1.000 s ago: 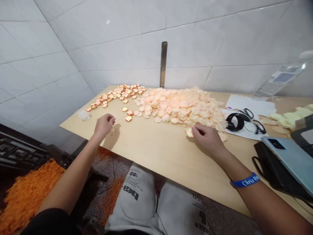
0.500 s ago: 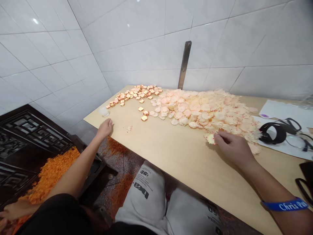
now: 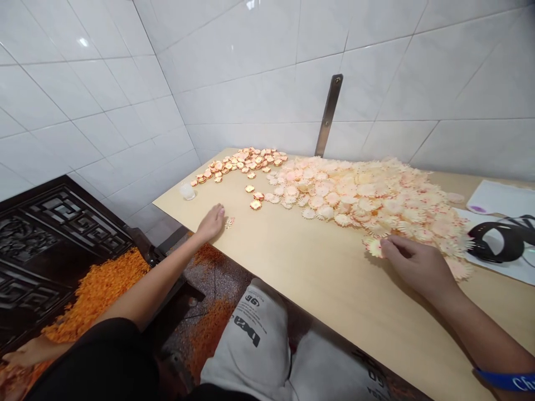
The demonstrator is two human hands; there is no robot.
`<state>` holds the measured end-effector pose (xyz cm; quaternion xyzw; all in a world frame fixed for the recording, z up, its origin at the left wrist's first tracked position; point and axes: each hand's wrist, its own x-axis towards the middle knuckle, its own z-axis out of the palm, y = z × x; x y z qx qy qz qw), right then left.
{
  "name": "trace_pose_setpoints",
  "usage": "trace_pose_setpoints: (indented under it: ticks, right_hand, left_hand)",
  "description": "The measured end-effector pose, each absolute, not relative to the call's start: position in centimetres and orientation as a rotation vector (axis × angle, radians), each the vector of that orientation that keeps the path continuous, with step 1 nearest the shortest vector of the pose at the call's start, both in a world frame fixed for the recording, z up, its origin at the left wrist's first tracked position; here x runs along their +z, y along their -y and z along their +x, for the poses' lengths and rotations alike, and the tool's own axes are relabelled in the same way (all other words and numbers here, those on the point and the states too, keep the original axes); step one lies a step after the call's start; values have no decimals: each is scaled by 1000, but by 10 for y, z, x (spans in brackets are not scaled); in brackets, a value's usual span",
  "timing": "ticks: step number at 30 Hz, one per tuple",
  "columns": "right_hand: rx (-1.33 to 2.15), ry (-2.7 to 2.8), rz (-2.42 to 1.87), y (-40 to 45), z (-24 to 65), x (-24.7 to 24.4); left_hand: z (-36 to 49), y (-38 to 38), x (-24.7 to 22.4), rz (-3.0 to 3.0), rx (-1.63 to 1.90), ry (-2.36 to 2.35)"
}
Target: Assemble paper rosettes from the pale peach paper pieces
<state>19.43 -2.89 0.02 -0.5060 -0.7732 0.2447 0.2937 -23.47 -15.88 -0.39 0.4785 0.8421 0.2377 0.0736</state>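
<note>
Hands: two. The right hand (image 3: 412, 262) pinches one scalloped disc (image 3: 374, 247) between thumb and index finger. The disc projects leftward from the fingertips, pale at the centre with red marks along its toothed edge, just in front of the main pile (image 3: 363, 189). The left hand (image 3: 211, 223) is positioned near the front edge of the table (image 3: 288, 256), fingers close together. Whether it grips anything cannot be told.

Item count and location:
- Scraps: one small scatter (image 3: 229, 223), just to the right of the left hand; individual bits too small to count.
- Main pile: one, of pale overlapping discs, beyond the held disc and the right hand; number not countable.
- Red-edged pieces: one cluster (image 3: 240, 161) at the far left of the table, too crowded to count. Four further pieces (image 3: 256, 205) lie between this cluster and the scraps, three of them close together.
- Cup: one, small and translucent (image 3: 188, 192), near the table's left edge, beyond the left hand.
- White sheets: two (image 3: 499, 196), at the right; a black band (image 3: 499, 242) rests on the nearer.
- Wristband: one, blue (image 3: 507, 381), on the right wrist.
</note>
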Motion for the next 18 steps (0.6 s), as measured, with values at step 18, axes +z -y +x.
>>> trace_pose_setpoints:
  ticks: [18]
  right_hand:
    - [669, 2058, -1359, 29, 193, 1]
  left_hand:
    - [-212, 140, -1, 1360, 797, -2507]
